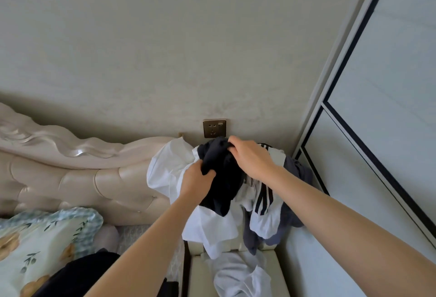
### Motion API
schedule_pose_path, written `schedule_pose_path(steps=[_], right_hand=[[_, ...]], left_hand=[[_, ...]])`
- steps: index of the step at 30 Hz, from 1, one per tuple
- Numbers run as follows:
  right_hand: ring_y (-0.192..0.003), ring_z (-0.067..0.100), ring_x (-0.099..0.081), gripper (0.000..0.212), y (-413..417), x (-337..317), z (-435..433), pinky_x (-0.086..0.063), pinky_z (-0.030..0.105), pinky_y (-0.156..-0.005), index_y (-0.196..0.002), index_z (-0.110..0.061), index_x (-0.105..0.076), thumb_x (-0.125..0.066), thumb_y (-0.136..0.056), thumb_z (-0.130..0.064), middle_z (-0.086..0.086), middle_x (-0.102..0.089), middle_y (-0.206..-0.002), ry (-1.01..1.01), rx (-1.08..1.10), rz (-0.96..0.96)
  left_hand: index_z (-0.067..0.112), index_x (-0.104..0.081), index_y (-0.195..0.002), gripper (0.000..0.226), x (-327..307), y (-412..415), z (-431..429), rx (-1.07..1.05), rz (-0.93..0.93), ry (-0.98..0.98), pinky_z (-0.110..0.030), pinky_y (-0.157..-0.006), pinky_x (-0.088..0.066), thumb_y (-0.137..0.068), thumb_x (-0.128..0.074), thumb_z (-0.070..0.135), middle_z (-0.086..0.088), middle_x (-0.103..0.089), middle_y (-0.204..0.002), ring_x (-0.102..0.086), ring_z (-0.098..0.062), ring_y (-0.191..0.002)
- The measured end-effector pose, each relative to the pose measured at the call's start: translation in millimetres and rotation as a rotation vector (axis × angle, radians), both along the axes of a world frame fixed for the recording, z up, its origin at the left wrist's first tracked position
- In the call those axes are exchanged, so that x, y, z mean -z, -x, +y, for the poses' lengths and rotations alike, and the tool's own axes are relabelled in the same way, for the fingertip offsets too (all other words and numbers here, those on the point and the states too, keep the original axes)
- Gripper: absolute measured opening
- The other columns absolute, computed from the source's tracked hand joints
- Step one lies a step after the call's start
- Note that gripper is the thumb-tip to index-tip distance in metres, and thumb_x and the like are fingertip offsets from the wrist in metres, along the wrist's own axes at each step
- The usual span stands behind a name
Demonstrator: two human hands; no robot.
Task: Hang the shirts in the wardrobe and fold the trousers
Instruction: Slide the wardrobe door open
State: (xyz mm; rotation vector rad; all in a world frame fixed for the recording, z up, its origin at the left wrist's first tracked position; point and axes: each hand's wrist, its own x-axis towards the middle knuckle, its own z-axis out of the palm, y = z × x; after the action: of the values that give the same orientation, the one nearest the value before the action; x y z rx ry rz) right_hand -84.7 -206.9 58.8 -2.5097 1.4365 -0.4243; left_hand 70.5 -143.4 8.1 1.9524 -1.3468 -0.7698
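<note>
A crumpled black fabric garment [221,178] is held above a heap of white cotton clothes [169,169] piled on a cream bedside cabinet [199,273]. Its lower edge is gripped by the left hand [197,180], fingers curled round the cloth, and its top is pinched by the right hand [252,157]. Whether it is a shirt or trousers cannot be told. A white garment with black stripes [264,198] lies just beside it, near the pale sliding wardrobe door [382,131].
</note>
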Motion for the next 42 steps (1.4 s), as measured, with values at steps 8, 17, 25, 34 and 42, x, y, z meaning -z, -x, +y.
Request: schedule_pose_path(steps=[8,17,25,34,42], right_hand=[[-0.079,0.024,-0.057,0.014,-17.3,-68.7,-25.3,-0.051,0.020,-0.044,-0.100,-0.012,-0.047,-0.036,-0.104,-0.020,0.006,-0.051,-0.086,-0.275,0.194,-0.571],[-0.105,0.034,-0.060,0.017,-10.4,-141.0,-45.6,-0.061,0.041,-0.064,-0.097,-0.014,-0.051,-0.037,-0.104,-0.019,0.016,-0.055,-0.117,-0.374,0.305,-1.082],[-0.079,0.026,-0.061,0.021,10.9,-219.1,-19.0,-0.053,0.037,-0.064,-0.102,-0.010,-0.056,-0.036,-0.103,-0.014,0.011,-0.060,-0.096,-0.309,0.273,-1.433],[-0.068,0.015,-0.069,0.027,55.3,-264.0,57.8,-0.058,0.028,-0.069,-0.102,-0.012,-0.065,-0.039,-0.102,-0.007,-0.002,-0.074,-0.080,-0.275,0.162,-1.439],[-0.061,0.013,-0.064,0.030,119.8,-255.1,110.8,-0.054,0.025,-0.060,-0.093,-0.013,-0.066,-0.039,-0.098,-0.002,-0.004,-0.068,-0.067,-0.158,0.335,-1.510]], left_hand=[[0.015,-0.056,-0.094,0.011,-75.8,-25.8,-25.9,0.042,0.444,0.117,-0.025,-0.059,-0.041,-0.097,-0.057,0.025,-0.003,-0.058,-0.087,-0.054,-0.017,-0.076],[0.008,-0.071,-0.106,0.021,-148.5,-29.9,-53.6,0.074,0.588,0.300,-0.041,-0.093,-0.056,-0.092,-0.068,0.024,-0.010,-0.074,-0.102,-0.070,-0.025,-0.098],[0.011,-0.048,-0.137,0.050,-163.4,-24.3,-48.7,-0.051,0.837,-0.013,-0.052,-0.089,-0.055,-0.100,-0.051,0.044,-0.010,-0.048,-0.139,-0.067,-0.038,-0.097],[0.005,-0.050,-0.124,0.044,-206.4,22.2,-40.8,0.116,1.368,-0.027,-0.054,-0.098,-0.049,-0.094,-0.062,0.036,-0.018,-0.058,-0.124,-0.061,-0.040,-0.114],[0.014,-0.047,-0.141,0.061,-232.5,55.1,-22.8,0.101,1.241,0.242,-0.040,-0.083,-0.056,-0.089,-0.047,-0.019,-0.017,-0.057,-0.112,-0.061,-0.033,-0.099]])
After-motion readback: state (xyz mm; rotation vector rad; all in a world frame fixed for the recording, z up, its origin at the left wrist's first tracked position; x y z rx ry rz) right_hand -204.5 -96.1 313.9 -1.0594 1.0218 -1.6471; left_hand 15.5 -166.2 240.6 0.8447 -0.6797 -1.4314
